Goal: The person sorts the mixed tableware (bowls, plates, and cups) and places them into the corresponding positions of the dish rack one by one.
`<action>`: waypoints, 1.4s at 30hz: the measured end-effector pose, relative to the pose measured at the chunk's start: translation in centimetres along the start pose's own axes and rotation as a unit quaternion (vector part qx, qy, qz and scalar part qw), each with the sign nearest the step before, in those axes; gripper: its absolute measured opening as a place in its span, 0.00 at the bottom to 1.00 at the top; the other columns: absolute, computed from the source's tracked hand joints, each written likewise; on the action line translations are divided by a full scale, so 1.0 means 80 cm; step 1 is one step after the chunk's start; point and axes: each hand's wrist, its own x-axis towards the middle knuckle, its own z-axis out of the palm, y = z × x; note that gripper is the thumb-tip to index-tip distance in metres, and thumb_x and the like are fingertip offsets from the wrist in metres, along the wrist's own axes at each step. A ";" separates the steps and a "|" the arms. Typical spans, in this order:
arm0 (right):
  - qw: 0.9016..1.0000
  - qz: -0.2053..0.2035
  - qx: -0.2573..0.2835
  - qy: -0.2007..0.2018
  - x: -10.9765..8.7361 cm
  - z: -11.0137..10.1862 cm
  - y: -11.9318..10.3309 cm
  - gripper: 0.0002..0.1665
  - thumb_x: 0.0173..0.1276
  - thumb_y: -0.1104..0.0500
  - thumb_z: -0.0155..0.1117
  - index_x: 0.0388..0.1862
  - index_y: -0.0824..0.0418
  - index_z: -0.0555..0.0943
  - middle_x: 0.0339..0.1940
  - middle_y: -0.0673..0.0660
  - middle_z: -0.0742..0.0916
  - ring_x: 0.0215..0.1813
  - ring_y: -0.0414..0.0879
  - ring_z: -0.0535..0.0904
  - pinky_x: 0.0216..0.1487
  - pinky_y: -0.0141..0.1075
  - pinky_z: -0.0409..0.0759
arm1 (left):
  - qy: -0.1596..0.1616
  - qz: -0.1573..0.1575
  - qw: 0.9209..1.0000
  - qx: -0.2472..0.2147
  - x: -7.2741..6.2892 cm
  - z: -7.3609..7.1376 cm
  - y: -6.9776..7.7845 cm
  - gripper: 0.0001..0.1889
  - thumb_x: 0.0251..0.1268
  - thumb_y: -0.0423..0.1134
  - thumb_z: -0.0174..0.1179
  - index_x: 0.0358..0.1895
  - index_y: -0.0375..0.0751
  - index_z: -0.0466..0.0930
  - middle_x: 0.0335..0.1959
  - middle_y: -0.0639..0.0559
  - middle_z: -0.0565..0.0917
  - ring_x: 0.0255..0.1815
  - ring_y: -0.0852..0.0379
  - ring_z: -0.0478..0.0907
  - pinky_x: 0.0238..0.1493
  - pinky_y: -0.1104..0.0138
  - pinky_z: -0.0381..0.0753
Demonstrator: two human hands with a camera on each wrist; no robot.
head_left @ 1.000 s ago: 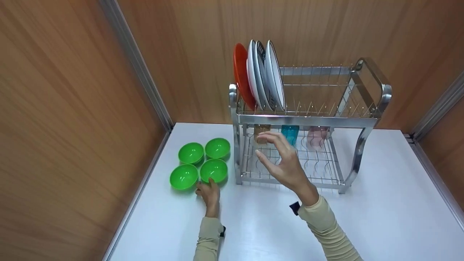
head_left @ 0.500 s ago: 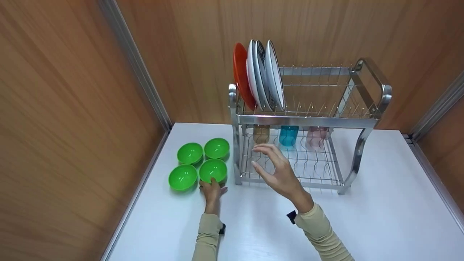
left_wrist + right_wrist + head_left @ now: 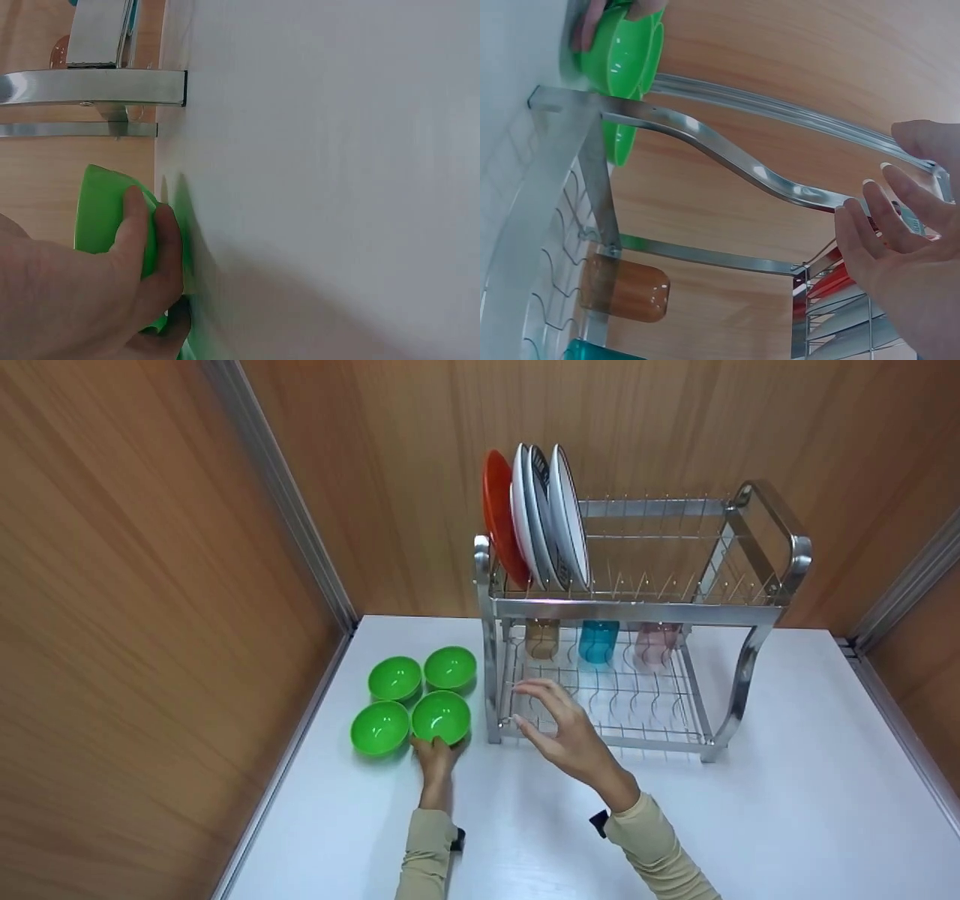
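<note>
My left hand (image 3: 436, 763) grips the near right green bowl (image 3: 442, 717), thumb at its rim. In the left wrist view, fingers (image 3: 169, 247) curl along the side of this bowl (image 3: 101, 210), close over the table. Three more green bowls stand right beside it: near left (image 3: 379, 728), far left (image 3: 394, 679) and far right (image 3: 450, 668). My right hand (image 3: 566, 739) hovers before the lower tier of the metal dish rack (image 3: 637, 610), fingers loosely bent and apart from the thumb, holding nothing.
A red plate (image 3: 501, 521) and several white plates (image 3: 568, 517) stand upright at the upper tier's left. Below are a brown cup (image 3: 541, 640), a blue cup (image 3: 598, 643) and a pink cup (image 3: 657, 643). Wooden panels (image 3: 150, 622) enclose the white table (image 3: 810, 780).
My left hand has shifted from the bowl's near left side to grip it from the front, fingers now underneath. The right hand has lowered toward me and slightly left. The other bowls stay put.
</note>
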 end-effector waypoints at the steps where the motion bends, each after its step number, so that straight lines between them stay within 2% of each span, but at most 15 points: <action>1: 1.000 0.002 0.003 -0.001 -0.001 0.001 0.000 0.25 0.70 0.63 0.71 0.65 0.61 0.79 0.63 0.55 0.81 0.67 0.48 0.77 0.69 0.45 0.76 | -0.006 0.006 1.000 -0.005 -0.003 -0.001 0.002 0.38 0.69 0.18 0.32 0.78 0.25 0.25 0.76 0.17 0.41 0.77 0.20 0.44 0.72 0.37 0.60; 5: 1.000 0.001 0.005 -0.004 -0.005 0.005 0.003 0.27 0.69 0.64 0.72 0.66 0.60 0.78 0.64 0.56 0.81 0.67 0.49 0.77 0.68 0.46 0.77 | -0.024 0.037 0.999 0.022 -0.015 -0.003 0.012 0.36 0.70 0.19 0.33 0.77 0.23 0.27 0.75 0.16 0.45 0.78 0.22 0.45 0.76 0.38 0.54; 7: 1.000 -0.003 0.002 -0.007 -0.008 0.008 0.005 0.28 0.68 0.65 0.73 0.66 0.61 0.78 0.64 0.56 0.80 0.67 0.49 0.77 0.68 0.46 0.77 | -0.034 0.042 0.998 0.021 -0.023 -0.005 0.016 0.34 0.74 0.20 0.33 0.77 0.25 0.28 0.76 0.18 0.47 0.77 0.23 0.48 0.74 0.39 0.61; 9: 1.000 -0.008 -0.002 -0.012 -0.010 0.012 0.006 0.29 0.67 0.65 0.74 0.67 0.61 0.78 0.64 0.56 0.80 0.67 0.50 0.77 0.68 0.47 0.77 | -0.039 0.048 0.998 0.024 -0.031 -0.008 0.019 0.32 0.77 0.22 0.33 0.77 0.26 0.31 0.75 0.19 0.50 0.76 0.24 0.54 0.70 0.45 0.71; 11: 1.000 -0.010 -0.003 -0.020 -0.014 0.015 0.007 0.31 0.67 0.65 0.74 0.68 0.62 0.77 0.65 0.56 0.80 0.68 0.51 0.76 0.67 0.48 0.77 | -0.051 0.044 0.998 0.014 -0.042 -0.011 0.024 0.32 0.79 0.24 0.32 0.79 0.32 0.31 0.76 0.21 0.51 0.73 0.24 0.59 0.62 0.51 0.80; 14: 0.999 -0.011 -0.004 -0.031 -0.019 0.020 0.009 0.32 0.66 0.65 0.75 0.68 0.62 0.77 0.66 0.58 0.79 0.68 0.52 0.76 0.67 0.48 0.78 | -0.071 0.032 0.997 0.009 -0.060 -0.014 0.032 0.34 0.80 0.25 0.31 0.81 0.38 0.28 0.78 0.24 0.49 0.71 0.24 0.63 0.54 0.59 0.85; 19: 0.998 -0.013 -0.003 -0.055 -0.027 0.026 0.011 0.37 0.63 0.68 0.76 0.71 0.63 0.75 0.68 0.60 0.78 0.68 0.54 0.77 0.65 0.45 0.79 | -0.092 0.028 0.995 0.034 -0.092 -0.013 0.045 0.33 0.81 0.27 0.31 0.81 0.38 0.30 0.77 0.24 0.50 0.72 0.27 0.64 0.57 0.58 0.84; 24: 0.997 -0.023 -0.007 -0.078 -0.034 0.030 0.012 0.42 0.59 0.71 0.78 0.73 0.63 0.73 0.72 0.62 0.76 0.72 0.56 0.74 0.65 0.43 0.78 | -0.110 0.044 0.992 0.051 -0.117 -0.008 0.054 0.31 0.78 0.25 0.33 0.80 0.33 0.35 0.75 0.22 0.53 0.71 0.26 0.64 0.60 0.53 0.83; 27: 0.996 -0.032 -0.015 -0.087 -0.038 0.031 0.012 0.44 0.57 0.72 0.79 0.73 0.63 0.73 0.74 0.62 0.75 0.74 0.57 0.71 0.66 0.44 0.78 | -0.129 0.056 0.988 0.062 -0.126 -0.005 0.058 0.32 0.79 0.25 0.33 0.80 0.33 0.35 0.75 0.22 0.53 0.71 0.25 0.64 0.61 0.51 0.81; 32: 0.993 -0.042 -0.028 -0.104 -0.045 0.034 0.014 0.45 0.54 0.75 0.79 0.73 0.63 0.74 0.74 0.63 0.75 0.76 0.61 0.67 0.67 0.45 0.77 | -0.158 0.057 0.982 0.084 -0.137 -0.001 0.061 0.31 0.81 0.27 0.34 0.81 0.34 0.34 0.76 0.23 0.53 0.71 0.28 0.66 0.61 0.53 0.82; 38: 0.992 -0.035 -0.031 -0.114 -0.055 0.039 0.019 0.45 0.54 0.76 0.78 0.72 0.62 0.75 0.72 0.60 0.77 0.75 0.62 0.68 0.68 0.48 0.76 | -0.173 0.056 0.980 0.085 -0.146 0.007 0.065 0.31 0.83 0.28 0.34 0.82 0.33 0.35 0.76 0.23 0.56 0.68 0.32 0.70 0.59 0.54 0.83; 42: 0.992 -0.047 -0.057 -0.101 -0.060 0.043 0.023 0.43 0.53 0.75 0.79 0.69 0.62 0.78 0.70 0.59 0.80 0.75 0.61 0.69 0.70 0.54 0.72 | -0.187 0.060 0.977 0.078 -0.150 0.012 0.067 0.30 0.84 0.29 0.35 0.82 0.34 0.36 0.76 0.23 0.56 0.68 0.32 0.71 0.61 0.54 0.82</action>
